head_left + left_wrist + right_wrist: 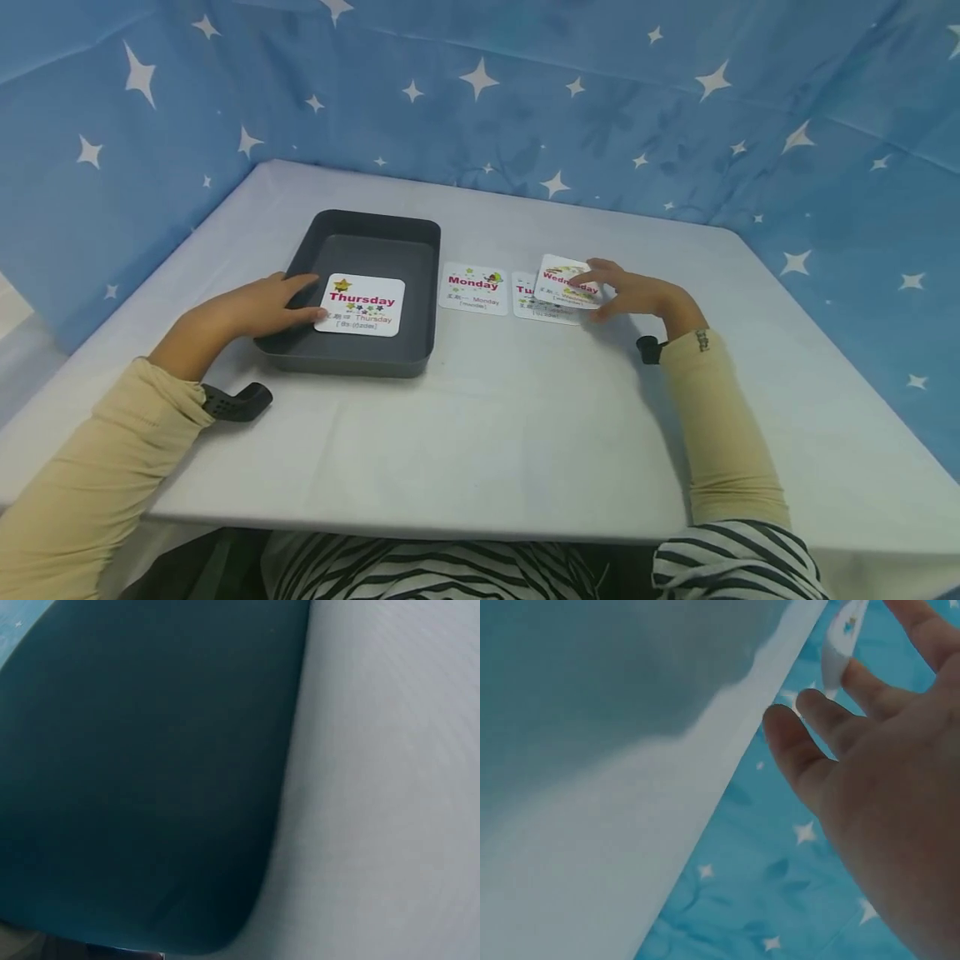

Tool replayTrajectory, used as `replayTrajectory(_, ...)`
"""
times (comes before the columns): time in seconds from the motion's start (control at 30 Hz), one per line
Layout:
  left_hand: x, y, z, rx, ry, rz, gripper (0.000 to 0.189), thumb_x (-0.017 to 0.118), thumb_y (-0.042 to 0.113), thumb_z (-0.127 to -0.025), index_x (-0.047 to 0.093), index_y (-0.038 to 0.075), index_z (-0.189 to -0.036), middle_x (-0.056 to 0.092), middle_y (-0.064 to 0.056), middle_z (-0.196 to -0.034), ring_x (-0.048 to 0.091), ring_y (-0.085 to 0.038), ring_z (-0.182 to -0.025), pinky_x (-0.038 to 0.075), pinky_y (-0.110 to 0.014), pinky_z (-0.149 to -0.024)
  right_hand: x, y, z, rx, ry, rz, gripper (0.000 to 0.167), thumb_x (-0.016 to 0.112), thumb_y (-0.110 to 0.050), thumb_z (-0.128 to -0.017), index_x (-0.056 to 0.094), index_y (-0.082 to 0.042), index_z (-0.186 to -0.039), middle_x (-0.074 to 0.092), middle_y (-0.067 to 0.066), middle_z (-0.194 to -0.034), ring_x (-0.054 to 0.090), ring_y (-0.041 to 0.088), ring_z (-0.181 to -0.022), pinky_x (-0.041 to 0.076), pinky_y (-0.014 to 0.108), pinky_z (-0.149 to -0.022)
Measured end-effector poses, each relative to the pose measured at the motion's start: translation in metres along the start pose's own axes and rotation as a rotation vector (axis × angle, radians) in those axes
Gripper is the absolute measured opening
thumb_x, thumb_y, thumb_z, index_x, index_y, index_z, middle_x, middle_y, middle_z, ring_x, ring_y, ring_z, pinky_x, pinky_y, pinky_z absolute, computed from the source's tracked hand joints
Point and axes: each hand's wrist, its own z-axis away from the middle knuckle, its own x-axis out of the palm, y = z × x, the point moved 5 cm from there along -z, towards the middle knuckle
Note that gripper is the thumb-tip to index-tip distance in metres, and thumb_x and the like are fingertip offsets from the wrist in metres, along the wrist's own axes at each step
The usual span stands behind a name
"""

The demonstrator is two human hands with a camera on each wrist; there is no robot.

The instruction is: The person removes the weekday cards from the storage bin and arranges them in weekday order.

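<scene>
A white Thursday card [360, 306] overlaps the dark grey tray [382, 358] in the head view. My left hand [258, 308] pinches that card at its left edge, thumb tip over the corner and other fingers partly hidden. To the right, my right hand [633, 292] grips the Wednesday card [558, 279] by its right side. This card covers part of the Tuesday card [540, 310], which lies on the table beside the Monday card [474, 289]. In the right wrist view, the held card [840, 652] shows edge-on at the fingertips.
A white cloth covers the table [465, 442]. Behind it hangs a blue curtain [525, 108] with white stars. The tray's dark outer wall [150, 772] fills much of the left wrist view. Dark wrist straps [236, 402] sit on both sleeves.
</scene>
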Motion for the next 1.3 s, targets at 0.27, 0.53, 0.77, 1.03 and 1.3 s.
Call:
replayTrajectory(0.27,-0.002,0.003,0.001,0.017,0.002,0.008,0.080,0.045,0.050,-0.091,0.019,-0.007,-0.142,0.021,-0.041,-0.138,0.022,-0.056,-0.126,0.024,-0.065,-0.099,-0.002,0.039,0.026,0.142,-0.042,-0.072,0.072,0.073,-0.026,-0.074,0.040,-0.023,-0.138,-0.004,0.008,-0.154,-0.006,0.042,-0.138,0.010,0.066,-0.102)
replayTrajectory(0.53,0.002,0.000,0.002,0.045,0.015,-0.007,0.079,0.045,0.048,-0.092,0.020,-0.008,-0.141,0.024,-0.040,-0.137,0.022,-0.056,-0.125,0.025,-0.065,-0.098,0.003,0.058,0.029,0.186,-0.058,-0.108,0.073,0.073,-0.026,-0.075,0.039,-0.022,-0.139,-0.002,0.011,-0.154,-0.006,0.044,-0.137,0.009,0.068,-0.102)
replayTrajectory(0.77,0.003,-0.002,-0.001,0.032,0.008,0.001,0.081,0.044,0.052,-0.091,0.019,-0.007,-0.142,0.021,-0.042,-0.137,0.021,-0.057,-0.125,0.024,-0.066,-0.098,0.002,0.057,0.030,0.230,-0.078,-0.101,0.089,0.078,-0.033,-0.068,0.029,-0.025,-0.142,-0.002,0.015,-0.153,-0.003,0.044,-0.137,0.009,0.067,-0.102)
replayTrajectory(1.03,0.001,-0.002,-0.001,0.043,0.016,0.002,0.081,0.045,0.051,-0.091,0.018,-0.007,-0.142,0.023,-0.041,-0.137,0.021,-0.057,-0.126,0.024,-0.066,-0.098,0.004,0.050,0.029,0.259,-0.075,-0.006,0.092,0.074,-0.049,-0.068,0.027,-0.021,-0.142,0.002,0.020,-0.151,0.005,0.045,-0.135,0.014,0.067,-0.101)
replayTrajectory(1.3,0.002,-0.002,0.000,0.039,0.018,-0.004,0.081,0.044,0.050,-0.092,0.017,-0.007,-0.142,0.023,-0.042,-0.137,0.021,-0.057,-0.125,0.023,-0.066,-0.098,0.004,0.045,0.026,0.257,-0.046,0.041,0.085,0.071,-0.043,-0.074,0.026,-0.015,-0.141,0.008,0.022,-0.149,0.013,0.045,-0.132,0.017,0.065,-0.102)
